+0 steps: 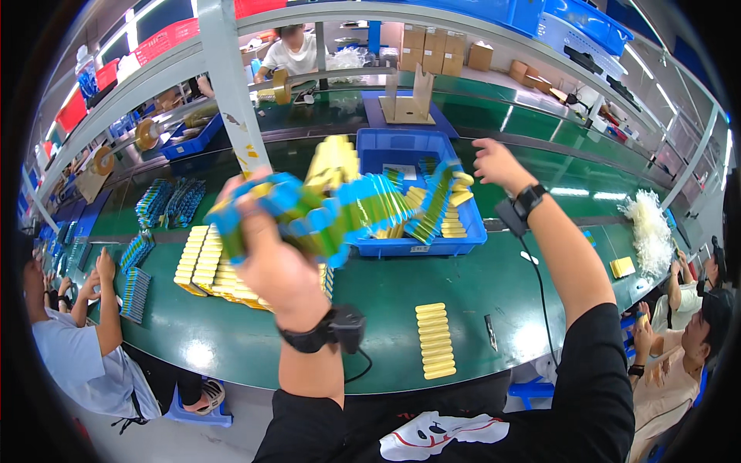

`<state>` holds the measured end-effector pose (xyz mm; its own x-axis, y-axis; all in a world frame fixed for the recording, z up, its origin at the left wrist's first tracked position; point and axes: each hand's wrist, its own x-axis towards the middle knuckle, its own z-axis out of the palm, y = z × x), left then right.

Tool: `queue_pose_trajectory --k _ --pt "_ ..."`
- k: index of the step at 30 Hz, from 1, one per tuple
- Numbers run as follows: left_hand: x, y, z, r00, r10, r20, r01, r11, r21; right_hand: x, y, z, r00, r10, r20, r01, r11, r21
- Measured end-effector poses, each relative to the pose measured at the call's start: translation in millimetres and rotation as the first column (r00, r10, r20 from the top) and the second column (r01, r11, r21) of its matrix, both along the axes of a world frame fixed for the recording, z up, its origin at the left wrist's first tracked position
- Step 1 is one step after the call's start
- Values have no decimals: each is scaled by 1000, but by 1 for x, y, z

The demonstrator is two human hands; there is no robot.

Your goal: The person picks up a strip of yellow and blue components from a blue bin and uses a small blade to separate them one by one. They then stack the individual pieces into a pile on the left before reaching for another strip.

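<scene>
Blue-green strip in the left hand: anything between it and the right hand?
In the head view, yellow sticks and the right wall of the blue bin lie between the right hand and the strip. Whether they block it is unclear: the hand's height can't be judged.

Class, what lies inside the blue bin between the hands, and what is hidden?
The blue bin holds yellow pieces and a white flat piece; a blue-green strip extends over it, covering some contents. The bottom beneath them cannot be seen.

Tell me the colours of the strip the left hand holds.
The strip is mostly blue and green; the head view shows it.
</scene>
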<state>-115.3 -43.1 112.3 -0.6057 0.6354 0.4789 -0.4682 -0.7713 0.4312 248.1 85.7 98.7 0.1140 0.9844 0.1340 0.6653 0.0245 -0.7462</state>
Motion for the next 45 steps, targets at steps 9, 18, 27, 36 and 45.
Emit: queue_pose_trajectory --k 9,18,27,36,45 --pt "94 11 -46 772 -169 -612 264 962 67 -112 -71 -46 704 662 258 -703 599 384" --pt "101 34 -60 504 49 -862 -76 997 12 -20 68 -107 511 299 -806 -110 953 283" --pt "86 -6 -21 451 -283 -847 461 886 -51 -71 85 -59 842 -154 516 67 981 183" --pt "71 -40 -2 525 -73 -848 524 812 255 -258 93 -72 419 753 507 -678 631 -378" --pt "50 -43 5 632 1 -775 446 817 365 -314 92 -70 305 779 548 -462 624 -630"
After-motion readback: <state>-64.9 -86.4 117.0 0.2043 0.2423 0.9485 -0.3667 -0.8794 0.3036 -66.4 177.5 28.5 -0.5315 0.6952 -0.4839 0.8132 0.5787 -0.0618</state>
